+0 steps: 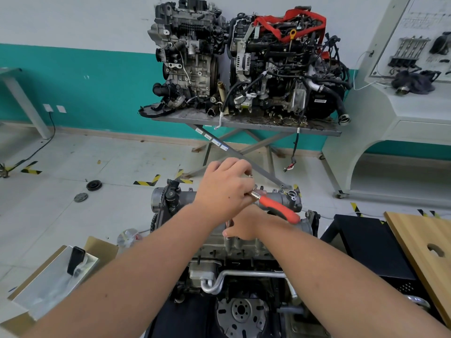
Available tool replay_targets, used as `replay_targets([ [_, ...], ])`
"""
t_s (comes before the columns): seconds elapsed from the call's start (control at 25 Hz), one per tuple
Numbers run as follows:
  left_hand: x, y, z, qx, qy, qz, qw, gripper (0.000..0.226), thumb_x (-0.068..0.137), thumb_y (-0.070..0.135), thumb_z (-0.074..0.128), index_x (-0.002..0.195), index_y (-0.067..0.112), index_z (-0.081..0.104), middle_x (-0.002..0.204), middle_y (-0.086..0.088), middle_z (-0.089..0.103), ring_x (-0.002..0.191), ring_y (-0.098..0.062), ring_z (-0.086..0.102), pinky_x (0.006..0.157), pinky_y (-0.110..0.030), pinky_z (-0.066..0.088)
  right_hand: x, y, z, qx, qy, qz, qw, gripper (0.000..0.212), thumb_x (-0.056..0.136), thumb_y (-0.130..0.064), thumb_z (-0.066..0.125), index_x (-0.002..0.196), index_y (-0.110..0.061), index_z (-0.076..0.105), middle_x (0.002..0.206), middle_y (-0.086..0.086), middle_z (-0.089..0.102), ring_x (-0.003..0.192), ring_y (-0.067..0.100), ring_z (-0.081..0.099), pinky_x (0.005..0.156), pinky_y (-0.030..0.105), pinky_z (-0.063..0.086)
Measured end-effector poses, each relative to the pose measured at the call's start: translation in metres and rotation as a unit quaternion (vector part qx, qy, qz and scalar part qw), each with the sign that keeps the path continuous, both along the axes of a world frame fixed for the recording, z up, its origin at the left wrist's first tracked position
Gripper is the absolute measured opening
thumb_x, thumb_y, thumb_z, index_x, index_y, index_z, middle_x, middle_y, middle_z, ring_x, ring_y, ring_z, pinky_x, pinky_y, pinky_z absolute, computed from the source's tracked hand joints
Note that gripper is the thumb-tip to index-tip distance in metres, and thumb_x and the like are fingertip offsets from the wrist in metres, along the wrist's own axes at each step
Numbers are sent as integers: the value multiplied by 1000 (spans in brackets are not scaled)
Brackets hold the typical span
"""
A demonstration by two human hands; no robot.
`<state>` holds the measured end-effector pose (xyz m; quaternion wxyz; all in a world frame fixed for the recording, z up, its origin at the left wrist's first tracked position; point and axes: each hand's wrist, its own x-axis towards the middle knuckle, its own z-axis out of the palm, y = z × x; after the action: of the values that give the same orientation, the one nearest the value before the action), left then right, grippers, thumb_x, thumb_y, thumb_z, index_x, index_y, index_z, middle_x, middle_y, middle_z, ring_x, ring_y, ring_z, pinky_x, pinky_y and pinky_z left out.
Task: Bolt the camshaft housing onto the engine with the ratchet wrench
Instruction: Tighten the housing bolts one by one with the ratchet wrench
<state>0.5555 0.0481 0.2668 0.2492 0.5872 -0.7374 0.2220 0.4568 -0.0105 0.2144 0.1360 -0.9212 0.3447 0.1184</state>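
The engine (234,250) stands low in the centre, with the grey camshaft housing (168,201) on top. Several bolts (261,187) stick up along the housing's far edge. The ratchet wrench (280,208) has an orange handle that points right over the housing. My left hand (224,191) grips the wrench at its head end from above. Directly below it, my right hand (246,228) pinches the wrench's metal extension bar (229,224), which stands upright on the housing's near side. The socket end and the bolt under it are hidden by my hands.
Two other engines (244,62) sit on a grey folding table (244,121) behind. A cardboard box (53,281) with a phone lies lower left. A black cabinet (371,245) and a wooden board (422,250) stand at the right. Two round parts (94,185) lie on the floor.
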Motion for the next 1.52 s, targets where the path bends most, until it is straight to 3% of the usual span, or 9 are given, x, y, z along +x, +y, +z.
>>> replay_targets([
  [0.08, -4, 6, -18, -20, 139, 5, 990, 45, 88, 55, 48, 82, 18, 72, 118, -2, 63, 112, -21, 54, 88, -36, 39, 14, 7, -4, -141, -31, -30, 989, 18, 97, -15, 59, 109, -7, 69, 104, 7, 72, 93, 15, 68, 85, 39, 53],
  [0.16, -10, 10, -29, 23, 370, -8, 929, 41, 91, 52, 45, 104, 21, 68, 127, 3, 58, 117, -4, 49, 98, -23, 37, 17, 5, -1, -110, -41, -52, 992, 22, 99, -9, 54, 117, -5, 65, 119, 15, 69, 108, 21, 65, 97, 44, 51],
  [0.24, -18, 10, -27, 41, 628, -20, 777, 34, 98, 46, 37, 111, 27, 63, 113, 9, 67, 102, 1, 61, 89, -23, 47, 7, 2, 7, 47, 26, 24, 998, 26, 100, -29, 54, 109, -11, 70, 103, 6, 74, 100, 20, 68, 95, 41, 52],
  [0.32, -21, 7, -21, 52, 804, -29, 592, 40, 105, 45, 30, 110, 25, 64, 94, 3, 75, 80, -9, 69, 72, -30, 48, -3, -1, 14, 45, 85, 31, 995, 32, 99, -39, 53, 107, -13, 70, 98, 1, 74, 95, 20, 67, 90, 39, 53],
  [0.36, -19, 6, -18, 62, 847, -41, 527, 43, 105, 47, 30, 109, 22, 65, 89, 0, 75, 75, -12, 69, 70, -31, 46, 3, -1, 12, 35, 84, 33, 995, 33, 99, -41, 54, 108, -13, 69, 99, 1, 74, 96, 21, 66, 90, 39, 53],
  [0.44, -10, 5, -13, 92, 875, -44, 473, 44, 104, 49, 35, 105, 17, 66, 82, -4, 73, 72, -17, 69, 70, -34, 43, 3, 0, 9, 33, 61, 30, 997, 32, 97, -42, 57, 107, -13, 68, 99, 2, 73, 95, 22, 66, 89, 39, 53],
  [0.68, 10, -2, 12, 235, 815, 51, 527, 30, 103, 43, 45, 101, 16, 57, 66, -2, 68, 65, -21, 71, 70, -35, 49, 2, -2, 10, 44, 63, 29, 997, 32, 96, -43, 58, 100, -12, 66, 97, 3, 70, 95, 23, 66, 88, 39, 54],
  [1.16, 15, -1, 23, 358, 677, 28, 642, 37, 101, 47, 45, 84, 20, 62, 91, -4, 77, 88, -20, 75, 96, -50, 51, -3, -10, -4, 66, 32, 4, 997, 36, 90, -47, 64, 109, -17, 63, 107, 3, 67, 104, 26, 61, 93, 43, 51],
  [1.52, 13, -1, 35, 367, 619, 52, 692, 28, 100, 43, 48, 89, 19, 57, 84, 0, 77, 78, -13, 75, 76, -37, 46, -4, -12, -3, 72, 16, 13, 997, 28, 91, -43, 64, 103, -19, 65, 102, 0, 68, 99, 24, 62, 90, 42, 52],
])
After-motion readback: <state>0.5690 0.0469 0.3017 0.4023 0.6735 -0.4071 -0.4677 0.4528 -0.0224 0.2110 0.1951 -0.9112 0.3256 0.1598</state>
